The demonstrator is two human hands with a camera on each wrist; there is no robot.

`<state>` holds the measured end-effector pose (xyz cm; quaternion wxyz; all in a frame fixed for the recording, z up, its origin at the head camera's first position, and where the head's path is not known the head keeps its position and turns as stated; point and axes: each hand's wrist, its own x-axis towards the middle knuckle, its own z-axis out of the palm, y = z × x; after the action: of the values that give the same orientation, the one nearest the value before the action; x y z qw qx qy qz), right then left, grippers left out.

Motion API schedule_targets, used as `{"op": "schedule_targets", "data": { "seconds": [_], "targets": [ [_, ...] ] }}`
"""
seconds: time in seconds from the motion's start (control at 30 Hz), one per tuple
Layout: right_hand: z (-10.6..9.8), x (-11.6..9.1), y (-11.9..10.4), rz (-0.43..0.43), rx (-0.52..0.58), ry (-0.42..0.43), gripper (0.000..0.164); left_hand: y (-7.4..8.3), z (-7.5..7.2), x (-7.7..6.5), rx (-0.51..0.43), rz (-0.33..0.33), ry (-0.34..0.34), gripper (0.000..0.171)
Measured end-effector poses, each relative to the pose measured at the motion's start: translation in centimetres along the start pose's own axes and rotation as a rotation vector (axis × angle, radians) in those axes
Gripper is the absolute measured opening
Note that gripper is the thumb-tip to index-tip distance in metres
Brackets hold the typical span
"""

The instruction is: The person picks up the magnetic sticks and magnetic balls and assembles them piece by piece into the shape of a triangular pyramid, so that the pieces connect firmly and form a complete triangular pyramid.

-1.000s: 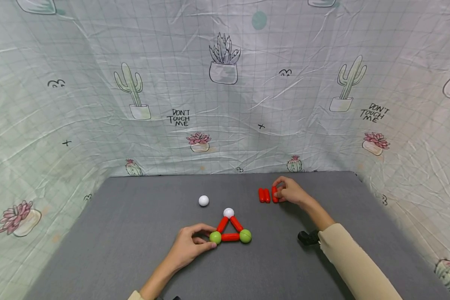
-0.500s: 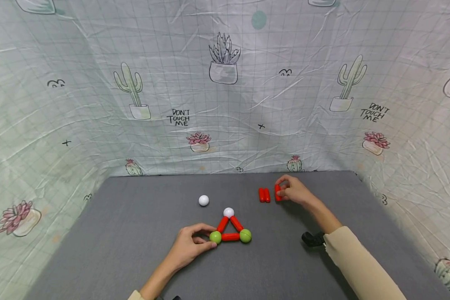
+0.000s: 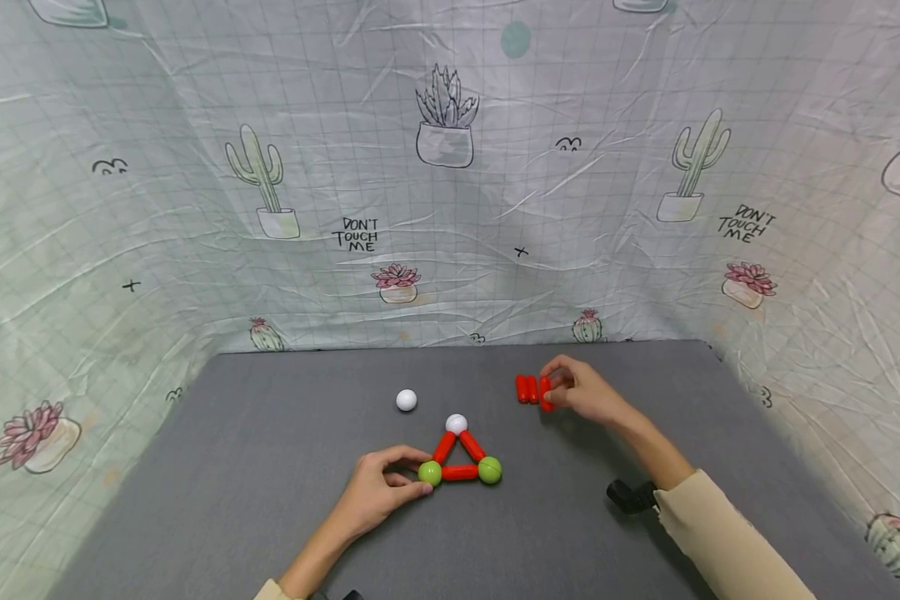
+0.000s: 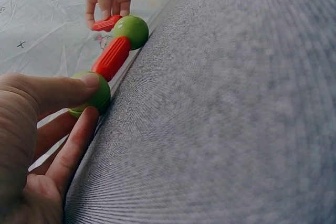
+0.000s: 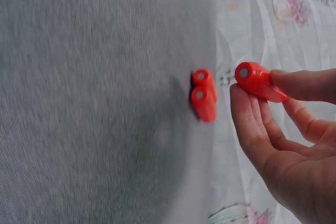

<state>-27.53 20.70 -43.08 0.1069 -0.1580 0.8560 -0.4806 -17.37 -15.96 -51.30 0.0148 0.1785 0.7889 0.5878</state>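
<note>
With thumb and fingers my left hand (image 3: pixel 378 487) pinches the left green ball (image 3: pixel 430 473) of a triangle lying on the table. Red magnetic rods, one of them the bottom rod (image 3: pixel 460 472), join it to a second green ball (image 3: pixel 490 470) and a white ball (image 3: pixel 457 425) at the top. My right hand (image 3: pixel 583 393) pinches a loose red magnetic rod (image 5: pixel 256 80) above the tabletop, its round end with a grey metal disc showing in the right wrist view. Just left of it, two more red rods (image 3: pixel 527 389) lie side by side.
A loose white ball (image 3: pixel 407 400) rests behind the triangle, to its left. The grey tabletop (image 3: pixel 270 433) ends at a hanging cloth (image 3: pixel 330 325) printed with cacti, at the back and both sides. A black strap piece (image 3: pixel 630 497) shows by the right sleeve.
My right hand has picked the red rod up off the table; it moved slightly right, then back left and nearer. The left hand and the triangle have stayed put.
</note>
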Motion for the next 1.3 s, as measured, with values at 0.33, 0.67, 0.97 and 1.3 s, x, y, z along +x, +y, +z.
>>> {"op": "schedule_targets", "data": {
  "seconds": [0.33, 0.67, 0.97, 1.3],
  "targets": [
    [2.6, -1.2, -2.0, -0.095, 0.001, -0.054, 0.027, 0.0, 0.0, 0.0, 0.006, -0.001, 0.005, 0.037],
    [4.7, -2.0, -3.5, -0.180, -0.022, -0.135, 0.024, 0.0, 0.0, 0.0, 0.000, -0.006, -0.004, 0.037],
    [6.2, -2.5, -4.3, -0.203, 0.010, -0.183, 0.025, -0.1, 0.0, 0.1, 0.011, -0.003, 0.004, 0.037],
    [7.4, -2.7, -4.3, -0.211, 0.050, -0.230, 0.028, -0.1, 0.0, 0.1, 0.012, 0.007, 0.004, 0.037]
  ]
}}
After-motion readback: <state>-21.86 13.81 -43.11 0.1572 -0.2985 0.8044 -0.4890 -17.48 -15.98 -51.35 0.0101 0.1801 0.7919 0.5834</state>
